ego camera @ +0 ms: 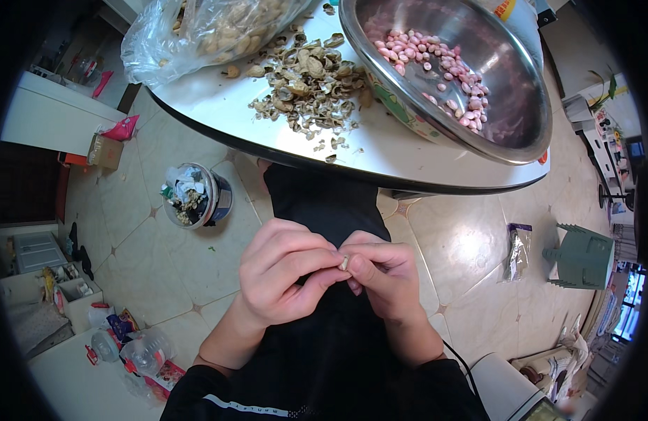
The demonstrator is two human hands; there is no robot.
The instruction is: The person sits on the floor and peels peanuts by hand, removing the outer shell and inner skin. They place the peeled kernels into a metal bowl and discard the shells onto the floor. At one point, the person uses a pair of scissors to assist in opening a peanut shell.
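Observation:
Over my lap, my left hand (287, 271) and my right hand (382, 268) meet fingertip to fingertip. Both pinch one small pale peanut (344, 262), mostly covered by the fingers; whether it is in its shell I cannot tell. Beyond them, a heap of broken peanut shells (308, 79) lies on the white tabletop (197, 105). To its right stands a stainless steel basin (513, 58), with shelled pink peanuts (408, 50) on its bottom. A clear plastic bag (161, 47) of unshelled peanuts rests at the table's far left.
A waste bin (213, 194) with shells and rubbish stands on the tiled floor, left of my legs. On the right lie a clear packet (518, 252) and a green plastic stool (582, 258). Plastic bottles (147, 350) are at lower left. The table's dark edge (240, 144) crosses before me.

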